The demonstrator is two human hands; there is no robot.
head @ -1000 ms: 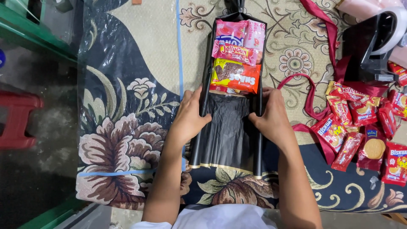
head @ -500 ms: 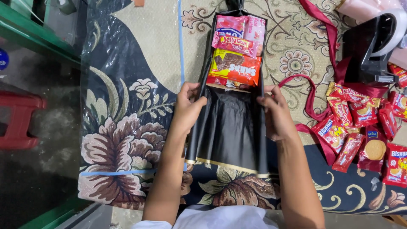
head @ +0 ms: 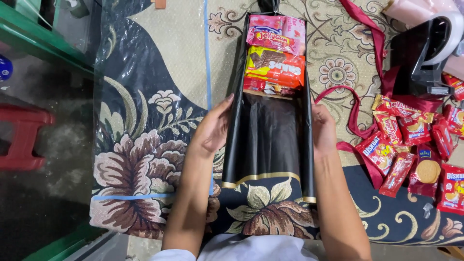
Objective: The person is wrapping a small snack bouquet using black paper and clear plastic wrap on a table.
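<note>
A red stool (head: pixel 21 137) is seen at nine o'clock, well apart from the work, on a dark floor beyond the edge of the patterned cloth (head: pixel 145 145) that covers the bench. The left hand (head: pixel 212 128) is held edge-on, fingers straight and pointing towards twelve o'clock, its grip flat and unclosed against the left wall of the black plastic bag (head: pixel 266 140). The bag is laid lengthwise from six to twelve o'clock at the middle of the cloth, its sides folded upright like a trough. Snack packets (head: pixel 275 60) in pink, yellow and red are stacked inside its far end, towards twelve o'clock. The right hand (head: pixel 323 129) is pressed in the same way against the right wall, its grip likewise flat and clamped on nothing. Bare cloth is left on the left of the bag. At three o'clock, loose red packets (head: pixel 415 145) and a red ribbon (head: pixel 357 111) are spread, with a tape dispenser (head: pixel 425 53) at two o'clock.
</note>
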